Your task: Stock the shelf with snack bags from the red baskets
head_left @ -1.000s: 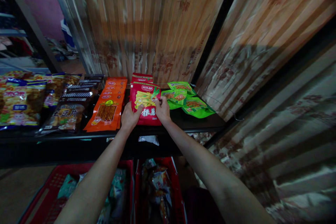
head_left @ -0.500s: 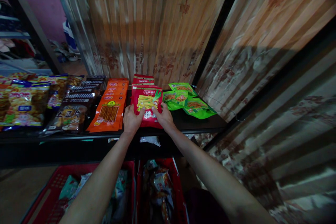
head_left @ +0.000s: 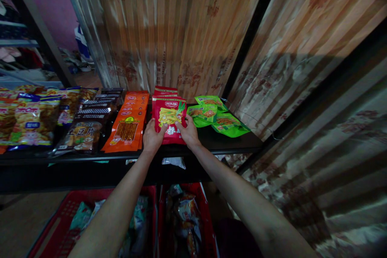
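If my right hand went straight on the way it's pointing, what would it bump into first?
The red packet your right hand is touching. Past that, probably the red packets behind it, though depth is hard to judge here.

On the shelf (head_left: 244,143), pouches (head_left: 171,106) sit right of stick packets (head_left: 128,131), two baskets (head_left: 208,211) below.

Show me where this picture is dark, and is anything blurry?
In the head view, the red baskets are dim and shadow crosses the pleated curtain; in the head view, the picture on the front red packet is fairly clear, but the left background clutter looks soft.
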